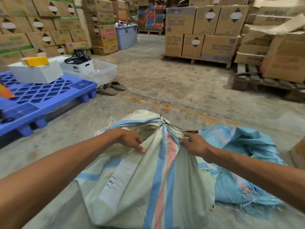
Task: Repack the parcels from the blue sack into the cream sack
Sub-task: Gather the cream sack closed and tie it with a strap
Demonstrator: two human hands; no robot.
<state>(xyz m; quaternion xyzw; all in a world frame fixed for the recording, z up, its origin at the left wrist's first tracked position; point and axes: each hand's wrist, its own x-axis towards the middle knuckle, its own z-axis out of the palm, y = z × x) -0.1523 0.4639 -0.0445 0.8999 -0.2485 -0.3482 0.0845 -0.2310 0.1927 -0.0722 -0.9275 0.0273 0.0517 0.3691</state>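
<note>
The cream sack (142, 182), woven with blue and pink stripes and a white label, stands full on the floor in front of me. Its neck is gathered and tied with a dark strap (171, 126). My left hand (132, 139) grips a fold of the sack's gathered top on the left side. My right hand (194, 142) pinches the cloth beside the striped band just under the tie. The blue sack (239, 146) lies slumped and crumpled on the floor to the right, touching the cream sack. No parcels are visible.
A blue plastic pallet (41, 96) with white boxes (36, 71) sits at the left, sandals (112, 87) beside it. Stacked cartons on wooden pallets (198, 58) line the back and right. A cardboard box corner (298, 152) is at the far right. Bare concrete floor lies ahead.
</note>
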